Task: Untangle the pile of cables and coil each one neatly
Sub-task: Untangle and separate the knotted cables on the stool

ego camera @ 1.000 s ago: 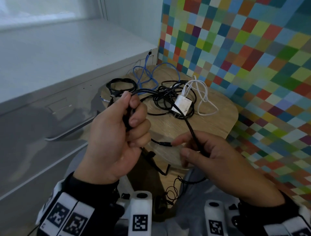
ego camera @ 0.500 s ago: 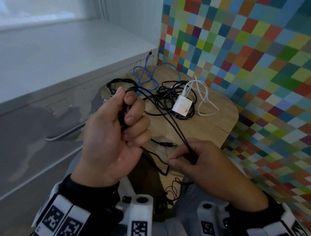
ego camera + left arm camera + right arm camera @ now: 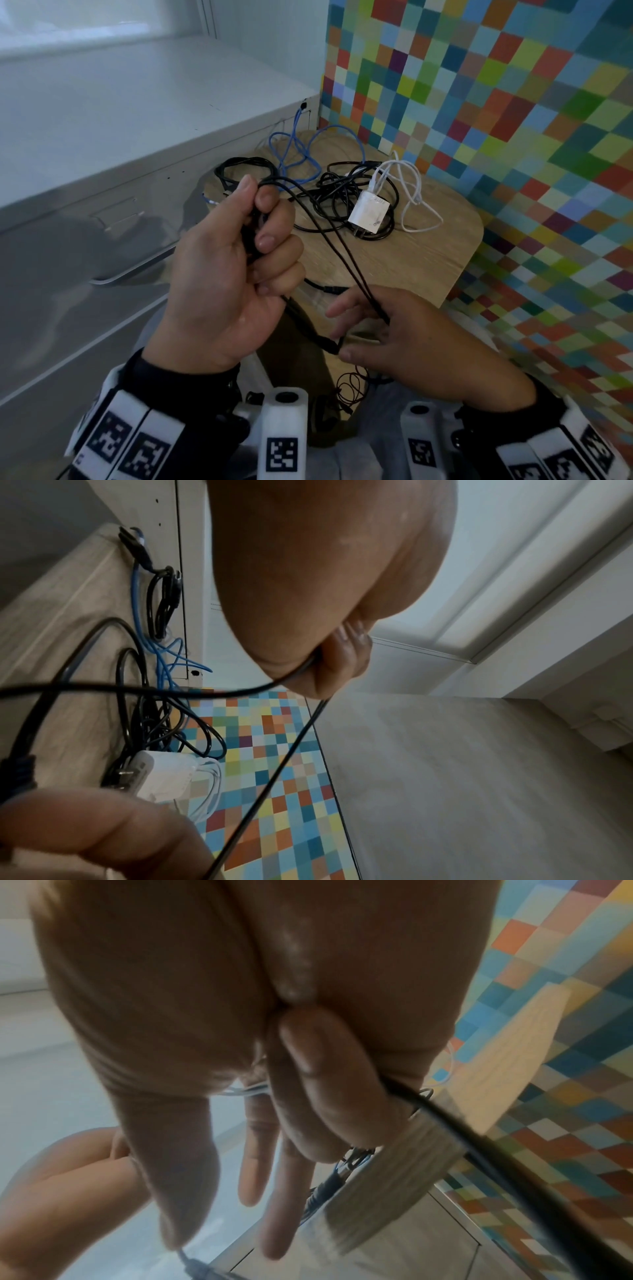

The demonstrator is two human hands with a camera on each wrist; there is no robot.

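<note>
A: Nearest, square black-and-white codes [image 3: 281, 458] are sitting on the wrist mounts, unreadable as text. The left hand [image 3: 226, 274] is fisting a thin black cable [image 3: 339, 240].

B: The right hand [image 3: 411, 339] is pinching its two strands. Farther back, the tangled pile [image 3: 342, 192] is lying on a wooden stool [image 3: 428, 253], white charger [image 3: 368, 214] on top, print too small.
</note>
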